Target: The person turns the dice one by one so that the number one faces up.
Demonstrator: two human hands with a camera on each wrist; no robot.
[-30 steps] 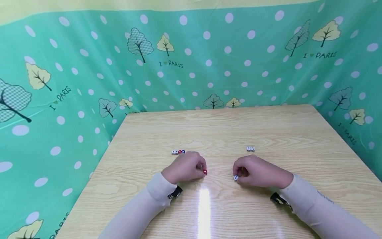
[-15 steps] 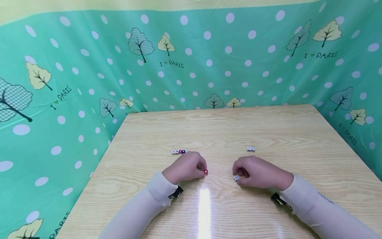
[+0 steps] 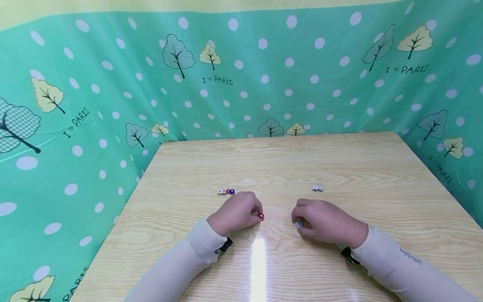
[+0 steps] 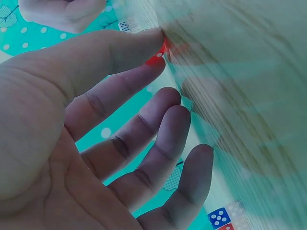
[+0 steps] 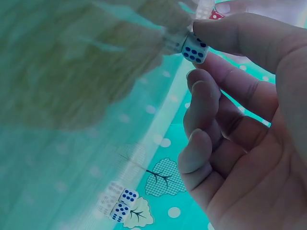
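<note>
Pinching a small red cube-shaped die with white pips (image 3: 261,217) between thumb and index finger of the bare left hand (image 3: 237,212), down at the pale wood-grain tabletop (image 3: 271,163). Gripping a small white cube-shaped die with dark blue pips (image 3: 299,225) the same way in the bare right hand (image 3: 326,220), apart from the red one. Showing, just beyond the left hand, a side-by-side row of two white dice (image 3: 220,192), another red die (image 3: 228,191) and a blue die (image 3: 232,191); beyond the right hand, a white pair of dice (image 3: 315,188).
</note>
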